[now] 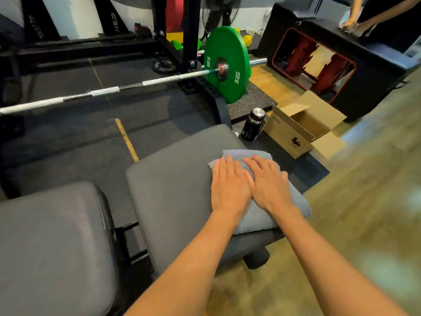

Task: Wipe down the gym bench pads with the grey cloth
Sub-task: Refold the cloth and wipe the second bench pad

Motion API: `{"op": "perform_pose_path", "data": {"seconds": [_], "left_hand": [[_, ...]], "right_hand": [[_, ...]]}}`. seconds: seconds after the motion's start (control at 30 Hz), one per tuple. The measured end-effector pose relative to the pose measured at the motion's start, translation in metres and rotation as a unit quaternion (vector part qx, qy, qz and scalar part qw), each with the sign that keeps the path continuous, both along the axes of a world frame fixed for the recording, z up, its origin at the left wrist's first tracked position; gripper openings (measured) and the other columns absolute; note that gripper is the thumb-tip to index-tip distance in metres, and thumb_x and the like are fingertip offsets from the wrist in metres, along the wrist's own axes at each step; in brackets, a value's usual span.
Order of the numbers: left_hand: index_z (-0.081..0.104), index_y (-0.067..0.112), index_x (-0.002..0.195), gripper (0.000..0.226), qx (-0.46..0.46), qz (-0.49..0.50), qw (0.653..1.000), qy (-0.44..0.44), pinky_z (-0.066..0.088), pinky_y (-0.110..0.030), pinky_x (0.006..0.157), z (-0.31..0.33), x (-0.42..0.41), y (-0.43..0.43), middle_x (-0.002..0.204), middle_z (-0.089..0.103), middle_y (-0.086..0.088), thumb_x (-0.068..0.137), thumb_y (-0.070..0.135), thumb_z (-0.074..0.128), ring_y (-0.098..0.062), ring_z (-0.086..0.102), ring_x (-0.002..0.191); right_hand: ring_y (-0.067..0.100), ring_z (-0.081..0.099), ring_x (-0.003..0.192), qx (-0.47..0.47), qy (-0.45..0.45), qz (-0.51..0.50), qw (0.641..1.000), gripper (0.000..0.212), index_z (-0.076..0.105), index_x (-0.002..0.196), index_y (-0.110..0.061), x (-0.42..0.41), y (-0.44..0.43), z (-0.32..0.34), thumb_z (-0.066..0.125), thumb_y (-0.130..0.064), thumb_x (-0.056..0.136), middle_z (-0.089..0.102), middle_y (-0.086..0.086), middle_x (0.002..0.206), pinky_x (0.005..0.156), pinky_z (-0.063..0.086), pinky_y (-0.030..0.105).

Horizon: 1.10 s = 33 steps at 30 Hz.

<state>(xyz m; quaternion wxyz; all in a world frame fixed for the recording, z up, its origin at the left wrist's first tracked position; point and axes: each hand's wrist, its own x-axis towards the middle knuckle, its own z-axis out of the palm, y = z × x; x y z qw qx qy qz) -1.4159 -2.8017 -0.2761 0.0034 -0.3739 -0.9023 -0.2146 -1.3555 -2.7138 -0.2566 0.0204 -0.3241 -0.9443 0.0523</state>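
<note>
Your grey cloth [256, 221] lies folded at the right edge of the right-hand pad [173, 179] under both grips, left hand [229, 187] and right hand [270, 187], fingers flat and open on it; wiping seems barely begun, with the left-hand pad [52, 236] likely still to do.

The green weight plate [227, 49] at the far middle carries white "10 KG" on its right half and the same "10 KG" upside down on its left half. Two black slanted frame legs at the far left, one [36, 23] and another [114, 20] to its right, each bear grey letters along the slant that read "REP". The open cardboard box [289, 135] on the floor at the right shows a small round logo with a short word, perhaps "PICO", too small to be sure, and a black mark lower down that cannot be read. White markings on the black bottle [251, 126] just beside the box are illegible.
</note>
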Motion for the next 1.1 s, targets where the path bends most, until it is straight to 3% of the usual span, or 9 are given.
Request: {"op": "perform_pose_path", "data": {"seconds": [0.17, 0.4, 0.47, 0.53, 0.63, 0.77, 0.87, 0.93, 1.1], "left_hand": [[0.061, 0.006, 0.126, 0.040, -0.039, -0.038, 0.999, 0.005, 0.039, -0.039, 0.109, 0.019, 0.022, -0.077, 0.135, 0.057, -0.014, 0.095, 0.026, 0.047, -0.026, 0.052, 0.128], [0.067, -0.003, 0.114, 0.047, -0.063, 0.003, 0.997, 0.036, 0.048, -0.052, 0.096, 0.012, -0.025, -0.198, 0.125, 0.063, -0.020, 0.090, 0.020, 0.033, -0.035, 0.059, 0.119], [0.063, -0.004, 0.121, 0.050, -0.057, 0.014, 0.998, -0.001, 0.045, -0.050, 0.101, 0.010, -0.045, -0.207, 0.133, 0.057, -0.020, 0.092, 0.021, 0.029, -0.036, 0.052, 0.126], [0.046, 0.000, 0.138, 0.051, -0.022, 0.037, 0.998, -0.044, 0.028, -0.039, 0.116, 0.006, -0.067, -0.204, 0.151, 0.036, -0.014, 0.099, 0.024, 0.024, -0.030, 0.028, 0.143], [0.030, 0.010, 0.148, 0.047, 0.027, 0.081, 0.991, -0.105, 0.007, -0.029, 0.118, -0.004, -0.105, -0.188, 0.161, 0.014, -0.002, 0.104, 0.024, 0.026, -0.015, 0.004, 0.149], [0.042, 0.009, 0.140, 0.042, 0.033, 0.139, 0.984, -0.108, 0.022, -0.037, 0.112, -0.011, -0.153, -0.163, 0.154, 0.034, -0.009, 0.102, 0.025, 0.033, -0.026, 0.027, 0.142], [0.059, 0.012, 0.107, 0.033, 0.050, 0.184, 0.974, -0.122, 0.040, -0.045, 0.090, -0.009, -0.179, -0.146, 0.121, 0.059, -0.011, 0.098, 0.027, 0.031, -0.034, 0.052, 0.109], [0.060, 0.011, 0.096, 0.034, 0.037, 0.196, 0.973, -0.116, 0.043, -0.046, 0.081, -0.005, -0.185, -0.139, 0.108, 0.063, -0.012, 0.096, 0.026, 0.030, -0.035, 0.054, 0.095], [0.060, 0.011, 0.100, 0.040, -0.048, 0.186, 0.981, -0.016, 0.038, -0.044, 0.078, 0.001, -0.162, -0.091, 0.102, 0.065, -0.014, 0.096, 0.029, 0.024, -0.037, 0.057, 0.092]], "right_hand": [[0.019, 0.024, 0.144, 0.043, -0.033, -0.035, 0.998, 0.052, 0.035, 0.147, -0.033, 0.024, -0.071, 0.000, 0.018, -0.049, 0.100, 0.030, -0.006, 0.157, 0.106, 0.026, 0.053], [0.029, 0.050, 0.130, 0.029, -0.001, 0.024, 0.999, 0.057, 0.060, 0.131, -0.022, -0.029, -0.197, -0.002, 0.026, -0.046, 0.092, 0.057, 0.003, 0.138, 0.094, 0.040, 0.061], [0.029, 0.050, 0.130, 0.026, -0.002, 0.030, 0.999, 0.057, 0.060, 0.130, -0.022, -0.054, -0.207, 0.000, 0.025, -0.046, 0.093, 0.057, 0.003, 0.138, 0.095, 0.040, 0.061], [0.029, 0.045, 0.134, 0.014, -0.004, 0.039, 0.999, 0.058, 0.057, 0.133, -0.023, -0.080, -0.206, -0.001, 0.021, -0.047, 0.094, 0.053, 0.003, 0.142, 0.098, 0.036, 0.062], [0.026, 0.030, 0.142, -0.016, 0.000, 0.060, 0.998, 0.055, 0.044, 0.140, -0.027, -0.120, -0.190, -0.008, 0.017, -0.049, 0.097, 0.040, -0.001, 0.151, 0.105, 0.023, 0.062], [0.023, 0.030, 0.137, -0.002, 0.034, 0.088, 0.996, 0.043, 0.049, 0.130, -0.030, -0.175, -0.160, -0.018, 0.025, -0.049, 0.099, 0.045, -0.005, 0.144, 0.103, 0.019, 0.058], [0.019, 0.039, 0.126, 0.007, 0.056, 0.120, 0.991, 0.040, 0.058, 0.118, -0.029, -0.205, -0.141, -0.020, 0.028, -0.049, 0.099, 0.056, -0.007, 0.128, 0.098, 0.020, 0.055], [0.017, 0.042, 0.122, -0.001, 0.060, 0.137, 0.989, 0.042, 0.059, 0.118, -0.029, -0.210, -0.132, -0.017, 0.028, -0.050, 0.099, 0.059, -0.008, 0.124, 0.097, 0.020, 0.053], [0.010, 0.040, 0.123, 0.013, 0.073, 0.122, 0.990, 0.038, 0.058, 0.119, -0.033, -0.185, -0.082, -0.011, 0.031, -0.050, 0.099, 0.057, -0.015, 0.125, 0.092, 0.028, 0.045]]}}
